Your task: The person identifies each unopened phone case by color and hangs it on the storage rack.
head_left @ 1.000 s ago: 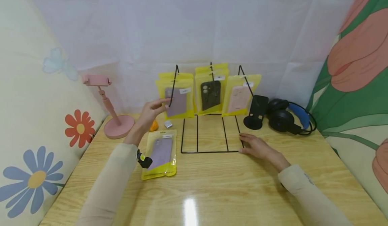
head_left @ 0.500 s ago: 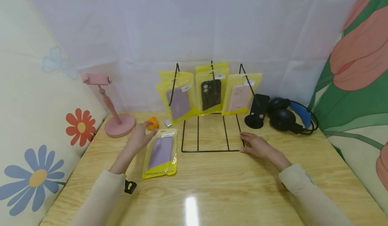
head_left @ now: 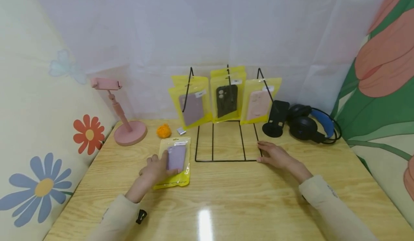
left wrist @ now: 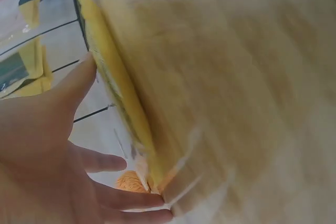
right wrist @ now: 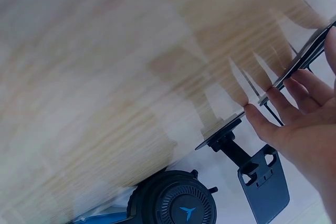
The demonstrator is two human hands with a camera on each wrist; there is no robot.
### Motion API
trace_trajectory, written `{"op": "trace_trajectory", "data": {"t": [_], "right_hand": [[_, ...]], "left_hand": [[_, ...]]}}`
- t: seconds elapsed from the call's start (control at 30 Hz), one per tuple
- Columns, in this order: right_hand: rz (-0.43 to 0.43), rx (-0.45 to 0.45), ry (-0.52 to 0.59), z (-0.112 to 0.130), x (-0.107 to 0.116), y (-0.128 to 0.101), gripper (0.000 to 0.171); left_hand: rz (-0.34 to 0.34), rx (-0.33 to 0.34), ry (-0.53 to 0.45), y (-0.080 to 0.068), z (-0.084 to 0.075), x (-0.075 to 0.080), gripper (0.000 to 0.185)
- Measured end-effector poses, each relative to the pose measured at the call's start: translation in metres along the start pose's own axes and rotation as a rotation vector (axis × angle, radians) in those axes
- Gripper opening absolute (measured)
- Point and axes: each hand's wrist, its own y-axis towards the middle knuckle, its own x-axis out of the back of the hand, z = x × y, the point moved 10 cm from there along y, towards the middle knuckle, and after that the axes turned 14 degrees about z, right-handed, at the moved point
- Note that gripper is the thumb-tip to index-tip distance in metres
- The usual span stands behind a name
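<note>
The packet [head_left: 176,160] under the left hand [head_left: 157,168] is yellow with a purple phone case inside. The wire rack [head_left: 226,140] is black. The phone stand [head_left: 121,115] is pink. The headphones [head_left: 308,126] are black and blue. The table [head_left: 245,198] is light wood.

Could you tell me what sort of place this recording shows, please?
Probably a small staged tabletop for displaying phone accessories: a black wire display rack hung with phone cases in yellow packets, a pink phone stand and headphones on a wooden table, with cloth backdrops behind.
</note>
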Motion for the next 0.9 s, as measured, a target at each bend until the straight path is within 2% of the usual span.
{"op": "trace_trajectory", "data": {"t": [0.27,0.43,0.53,0.7,0.9], "right_hand": [[0.007,-0.007,0.01,-0.002,0.0,0.0,0.062],[0.008,-0.006,0.015,-0.001,-0.002,0.0,0.062],[0.006,0.001,0.012,0.0,-0.001,0.0,0.062],[-0.007,0.008,0.01,0.002,0.001,-0.002,0.061],[-0.008,0.013,0.004,0.003,0.001,-0.002,0.061]], "left_hand": [[-0.017,-0.04,-0.011,-0.001,-0.004,0.001,0.091],[-0.075,-0.105,0.002,-0.004,-0.01,0.004,0.085],[-0.106,-0.158,-0.023,-0.004,-0.012,0.007,0.081],[-0.161,-0.204,-0.093,-0.006,-0.015,0.016,0.08],[-0.126,-0.196,-0.165,-0.001,-0.006,0.017,0.086]]}}
